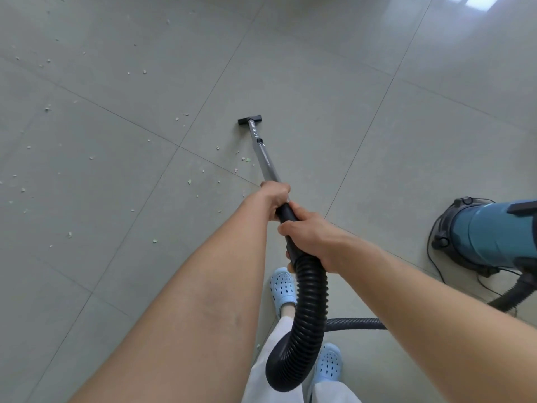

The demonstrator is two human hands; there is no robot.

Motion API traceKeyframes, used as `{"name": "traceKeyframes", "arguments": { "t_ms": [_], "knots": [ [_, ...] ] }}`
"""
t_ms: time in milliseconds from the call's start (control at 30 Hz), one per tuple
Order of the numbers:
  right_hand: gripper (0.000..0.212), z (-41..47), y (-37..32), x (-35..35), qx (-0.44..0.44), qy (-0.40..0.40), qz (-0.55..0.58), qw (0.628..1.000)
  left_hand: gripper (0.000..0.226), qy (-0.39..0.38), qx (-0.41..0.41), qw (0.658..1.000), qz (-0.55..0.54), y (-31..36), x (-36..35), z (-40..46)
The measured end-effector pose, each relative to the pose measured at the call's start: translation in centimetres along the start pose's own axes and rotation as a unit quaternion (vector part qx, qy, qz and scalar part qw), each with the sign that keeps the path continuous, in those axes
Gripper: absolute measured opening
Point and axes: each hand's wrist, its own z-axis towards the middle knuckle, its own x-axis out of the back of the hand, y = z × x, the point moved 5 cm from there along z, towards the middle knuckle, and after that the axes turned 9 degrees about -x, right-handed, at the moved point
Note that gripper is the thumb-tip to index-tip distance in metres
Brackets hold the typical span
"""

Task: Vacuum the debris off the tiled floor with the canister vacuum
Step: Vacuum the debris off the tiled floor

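Nearest, I logged the ribbed black hose (302, 330) looping past blue clogs (283, 286). Right hand (312, 237) gripped the hose cuff; left hand (274, 196), ahead of it, clenched the metal wand (266, 161). Nozzle (250, 120) sat on the tiled floor (363, 126). Debris (116, 146) lay scattered left of it. Teal canister vacuum (491, 234) stood at right.

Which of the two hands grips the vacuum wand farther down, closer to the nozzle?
The left hand: it holds where the metal wand begins, while the right hand grips the black handle beside the hose.
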Motion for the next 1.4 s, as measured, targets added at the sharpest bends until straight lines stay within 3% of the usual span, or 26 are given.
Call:
{"name": "traceKeyframes", "arguments": {
  "t_ms": [233, 367, 533, 667, 900, 1067, 1267, 1400],
  "knots": [
    [0.051, -2.9, 4.6, -0.3, -0.012, -0.008, -0.019, 1.000, 0.037, -0.014, 0.007, 1.000, -0.001, -3.6, -1.8, -4.0],
    [0.045, -4.3, 5.9, 0.5, -0.014, -0.009, -0.027, 0.999, 0.015, -0.031, 0.002, 0.999, 0.018, -4.1, -2.8, -5.9],
    [0.037, -6.5, 9.1, 1.5, -0.008, -0.008, -0.052, 0.999, 0.024, -0.048, 0.003, 0.999, -0.004, -6.2, -5.1, -8.7],
    [0.032, -8.0, 12.5, 2.5, -0.005, 0.000, -0.065, 0.998, 0.017, -0.069, 0.005, 0.997, -0.034, -8.8, -7.5, -10.6],
    [0.033, -10.5, 17.9, 3.6, -0.017, 0.000, -0.065, 0.998, 0.019, -0.086, 0.007, 0.995, -0.041, -12.5, -11.0, -14.0],
    [0.046, -11.9, 21.4, 4.0, -0.029, 0.002, -0.071, 0.997, 0.022, -0.091, 0.011, 0.995, -0.050, -14.9, -13.0, -16.2],
    [0.051, -13.1, 24.5, 4.4, -0.032, 0.020, -0.087, 0.996, 0.041, -0.092, 0.018, 0.994, -0.056, -17.2, -14.5, -18.4],
    [0.051, -13.5, 25.6, 4.5, -0.026, 0.026, -0.107, 0.994, 0.031, -0.087, 0.020, 0.992, -0.085, -18.4, -15.4, -19.5]
  ]
}}
